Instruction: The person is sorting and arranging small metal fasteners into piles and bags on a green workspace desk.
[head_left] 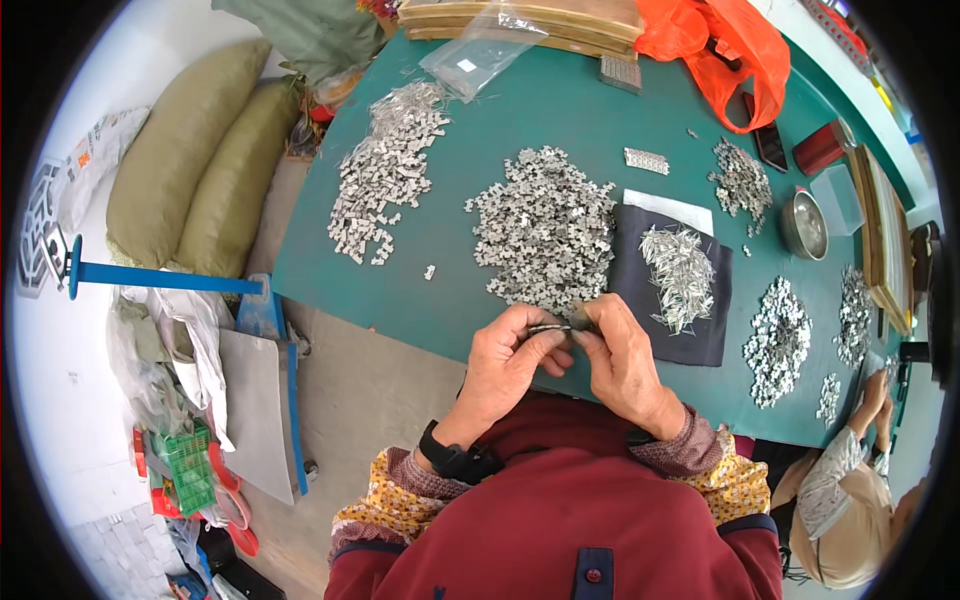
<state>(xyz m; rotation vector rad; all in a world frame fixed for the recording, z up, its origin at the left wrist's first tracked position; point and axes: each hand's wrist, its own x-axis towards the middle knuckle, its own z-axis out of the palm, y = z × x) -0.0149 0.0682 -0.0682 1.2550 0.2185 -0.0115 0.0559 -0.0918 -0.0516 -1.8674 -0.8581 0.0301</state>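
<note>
My left hand [508, 356] and my right hand [621, 352] meet at the table's front edge, fingers pinched. Between them runs a thin dark metal strip [545, 328], mostly covered by my fingers; its exact kind cannot be made out. Just beyond my fingertips lies a big heap of small grey metal link pieces [545, 225]. To the right of it, a dark cloth [637, 290] bears a pile of thin silvery pins [680, 275]. A second spread of link pieces [385, 180] lies at the far left of the table, with one loose piece [429, 272] apart from it.
The green table [450, 325] holds smaller heaps of metal pieces [778, 340] on the right, a metal bowl [803, 225], a red can [823, 147], a phone [767, 135] and an orange plastic bag [725, 60]. Wooden trays [525, 15] stand at the back. Another person's hand [875, 395] works at the right.
</note>
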